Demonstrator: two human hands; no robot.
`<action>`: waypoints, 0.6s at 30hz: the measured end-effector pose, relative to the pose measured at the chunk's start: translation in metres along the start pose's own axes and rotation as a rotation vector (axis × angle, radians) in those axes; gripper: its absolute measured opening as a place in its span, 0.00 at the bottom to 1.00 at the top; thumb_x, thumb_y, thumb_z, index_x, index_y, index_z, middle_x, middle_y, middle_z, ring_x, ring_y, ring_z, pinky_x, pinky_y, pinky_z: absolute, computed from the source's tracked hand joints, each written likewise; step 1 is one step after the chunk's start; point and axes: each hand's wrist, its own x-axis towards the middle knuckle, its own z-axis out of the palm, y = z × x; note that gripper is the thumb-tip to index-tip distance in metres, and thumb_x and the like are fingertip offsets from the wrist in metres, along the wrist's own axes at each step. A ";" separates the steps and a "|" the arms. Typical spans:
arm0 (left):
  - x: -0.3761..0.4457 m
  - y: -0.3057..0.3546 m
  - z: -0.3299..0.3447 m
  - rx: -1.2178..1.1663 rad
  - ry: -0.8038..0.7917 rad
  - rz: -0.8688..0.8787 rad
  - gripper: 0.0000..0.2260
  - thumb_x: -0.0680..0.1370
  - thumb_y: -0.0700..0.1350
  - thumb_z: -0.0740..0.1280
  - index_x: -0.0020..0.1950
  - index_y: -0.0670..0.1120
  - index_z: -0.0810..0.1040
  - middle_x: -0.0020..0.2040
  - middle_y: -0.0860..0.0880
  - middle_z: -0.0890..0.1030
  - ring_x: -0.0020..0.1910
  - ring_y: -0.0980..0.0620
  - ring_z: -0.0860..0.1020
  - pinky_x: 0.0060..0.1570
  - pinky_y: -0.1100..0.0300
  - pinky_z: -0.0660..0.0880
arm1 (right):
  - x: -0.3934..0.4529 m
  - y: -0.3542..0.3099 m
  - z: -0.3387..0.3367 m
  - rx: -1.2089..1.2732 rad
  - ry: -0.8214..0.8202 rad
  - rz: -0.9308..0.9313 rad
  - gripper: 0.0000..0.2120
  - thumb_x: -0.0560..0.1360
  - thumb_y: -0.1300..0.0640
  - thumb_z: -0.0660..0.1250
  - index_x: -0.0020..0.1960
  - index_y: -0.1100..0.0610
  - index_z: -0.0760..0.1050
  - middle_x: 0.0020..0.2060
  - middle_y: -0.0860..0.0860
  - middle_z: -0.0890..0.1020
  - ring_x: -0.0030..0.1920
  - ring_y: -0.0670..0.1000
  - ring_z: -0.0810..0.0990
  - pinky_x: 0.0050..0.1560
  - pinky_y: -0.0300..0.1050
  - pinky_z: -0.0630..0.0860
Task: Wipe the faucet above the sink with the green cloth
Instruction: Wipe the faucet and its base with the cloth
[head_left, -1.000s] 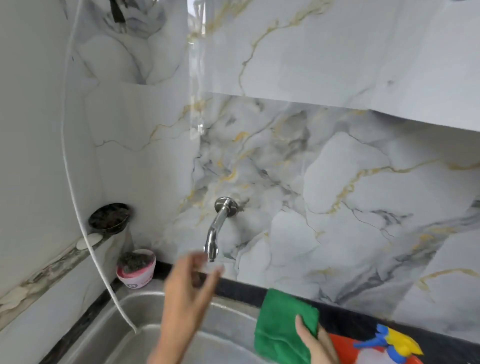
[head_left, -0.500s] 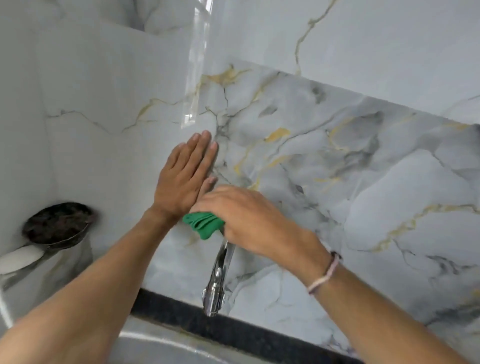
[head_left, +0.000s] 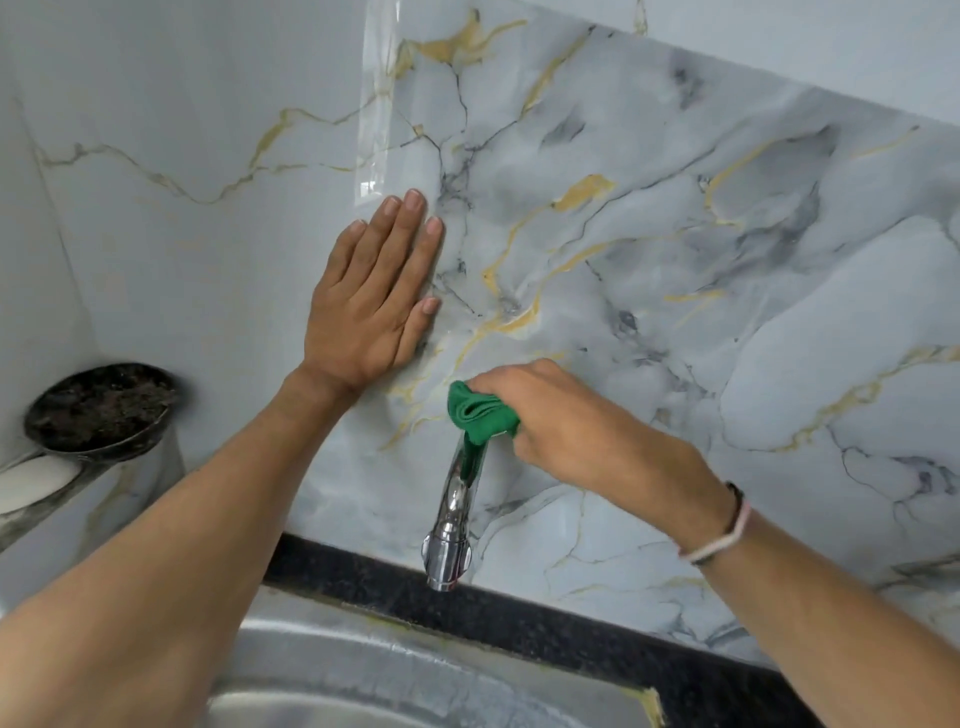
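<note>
Now the sink (head_left: 332, 670) lies nearest, the faucet (head_left: 451, 525) above it. The right hand (head_left: 566, 421), lower than half a second ago, has its fingers closed around the bunched green cloth (head_left: 480, 413), pressed on the faucet's upper end: wiping is under way. Beyond, the left hand (head_left: 371, 296) stays flat on the wall (head_left: 675, 234), fingers straight and together.

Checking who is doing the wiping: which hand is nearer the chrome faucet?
Right. The right hand presses the green cloth onto the top of the chrome faucet. The left hand lies flat on the marble wall, up and left of it.
</note>
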 end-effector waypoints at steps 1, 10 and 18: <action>0.000 -0.001 0.000 0.004 0.002 -0.004 0.28 0.85 0.52 0.48 0.84 0.42 0.57 0.84 0.43 0.54 0.85 0.47 0.52 0.85 0.51 0.51 | -0.008 0.004 0.006 0.063 0.071 0.007 0.24 0.69 0.75 0.61 0.62 0.61 0.78 0.48 0.53 0.80 0.47 0.51 0.75 0.44 0.41 0.67; -0.003 0.000 0.003 0.015 -0.001 -0.017 0.28 0.85 0.51 0.49 0.84 0.43 0.56 0.85 0.45 0.51 0.85 0.46 0.52 0.86 0.52 0.49 | -0.055 0.037 0.119 1.321 0.075 0.728 0.17 0.77 0.72 0.65 0.63 0.61 0.78 0.51 0.60 0.88 0.51 0.59 0.87 0.54 0.58 0.84; -0.002 0.001 0.002 0.032 -0.001 -0.010 0.28 0.84 0.50 0.49 0.83 0.41 0.57 0.83 0.42 0.55 0.85 0.46 0.52 0.86 0.51 0.49 | -0.013 0.002 0.131 2.288 -0.053 0.662 0.21 0.75 0.55 0.62 0.62 0.63 0.83 0.62 0.65 0.84 0.62 0.67 0.83 0.68 0.70 0.75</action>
